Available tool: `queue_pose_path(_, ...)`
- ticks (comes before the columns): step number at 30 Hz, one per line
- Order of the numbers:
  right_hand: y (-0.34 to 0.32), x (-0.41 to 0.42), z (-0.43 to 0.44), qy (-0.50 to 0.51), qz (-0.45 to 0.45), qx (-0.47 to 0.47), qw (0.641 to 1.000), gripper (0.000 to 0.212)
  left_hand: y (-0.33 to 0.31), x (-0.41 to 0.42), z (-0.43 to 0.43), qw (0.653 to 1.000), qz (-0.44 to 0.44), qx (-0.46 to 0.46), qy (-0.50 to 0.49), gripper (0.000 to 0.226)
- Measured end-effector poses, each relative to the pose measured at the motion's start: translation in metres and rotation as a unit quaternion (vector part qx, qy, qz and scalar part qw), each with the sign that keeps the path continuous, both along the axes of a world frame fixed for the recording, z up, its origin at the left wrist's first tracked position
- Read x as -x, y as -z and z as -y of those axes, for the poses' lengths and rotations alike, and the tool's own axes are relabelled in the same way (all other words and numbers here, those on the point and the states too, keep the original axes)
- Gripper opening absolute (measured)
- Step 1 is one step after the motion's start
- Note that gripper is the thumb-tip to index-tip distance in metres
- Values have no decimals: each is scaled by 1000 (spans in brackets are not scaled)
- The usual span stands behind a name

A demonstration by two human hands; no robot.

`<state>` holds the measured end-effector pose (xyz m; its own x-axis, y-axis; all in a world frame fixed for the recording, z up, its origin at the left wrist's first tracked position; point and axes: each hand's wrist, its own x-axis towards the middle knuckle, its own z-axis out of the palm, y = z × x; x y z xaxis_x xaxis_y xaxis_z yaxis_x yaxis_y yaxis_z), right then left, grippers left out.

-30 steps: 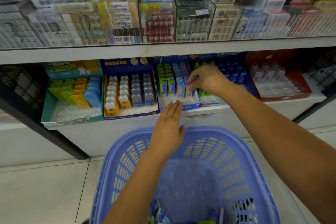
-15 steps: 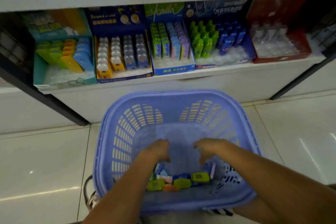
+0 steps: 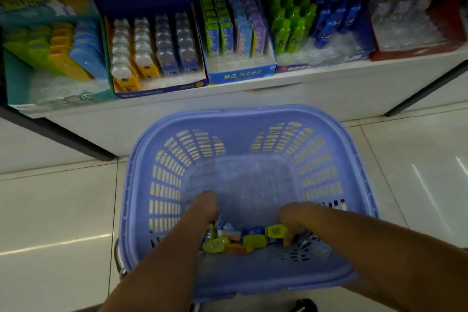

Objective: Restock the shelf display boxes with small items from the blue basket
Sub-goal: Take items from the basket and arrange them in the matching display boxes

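Both hands lower; fingers hidden

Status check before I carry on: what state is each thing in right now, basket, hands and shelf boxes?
blue basket: on the floor, few small items left at the near end
left hand: down among the items, grip unclear
right hand: down among the items, grip unclear
kada box: partly stocked, front gap
bottle box: partly stocked

White shelf [image 3: 291,91] carries display boxes [image 3: 157,58]; basket [image 3: 248,119] over tiled floor [image 3: 55,210].
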<state>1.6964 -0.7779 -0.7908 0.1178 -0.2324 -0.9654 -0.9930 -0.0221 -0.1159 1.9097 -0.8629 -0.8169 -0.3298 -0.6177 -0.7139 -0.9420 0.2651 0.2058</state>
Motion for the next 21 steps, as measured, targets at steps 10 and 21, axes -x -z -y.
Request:
queue_pose_path(10,-22,6,12,75,-14,-53,996,42,-35,19,14,955,-124,-183,-199,32)
queue_pose_path(21,-129,-2,64,338,272,31,901,20,-128,32,10,852,-412,-194,-258,13)
